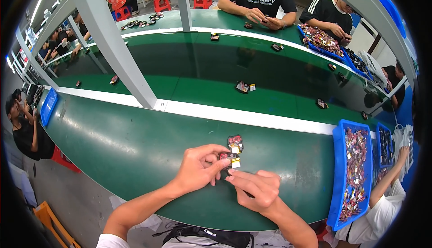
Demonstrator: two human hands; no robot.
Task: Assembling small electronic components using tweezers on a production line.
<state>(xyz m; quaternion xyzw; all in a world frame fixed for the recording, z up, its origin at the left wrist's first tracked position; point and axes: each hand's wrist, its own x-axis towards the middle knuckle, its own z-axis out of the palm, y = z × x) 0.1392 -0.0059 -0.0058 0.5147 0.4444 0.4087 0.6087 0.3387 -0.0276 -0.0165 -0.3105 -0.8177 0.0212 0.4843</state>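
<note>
Near the middle of the green tabletop, my left hand (198, 168) grips a small black part with a red-printed face and a yellow-and-white tag (236, 163) between thumb and fingers. My right hand (258, 189) is closed, its thumb and forefinger pinching at the part's dark lower end. Whether those fingers hold a separate small piece is too small to make out. Just beyond my left fingers, a similar black part with red print and a yellow-white label (235, 142) lies on the table.
A blue tray (336, 176) full of small red-and-yellow pieces stands at the right. Behind a white rail (243, 116), a green conveyor belt (198, 90) carries several similar parts. A grey post (121, 54) rises at left. Co-workers sit across the belt and at both sides.
</note>
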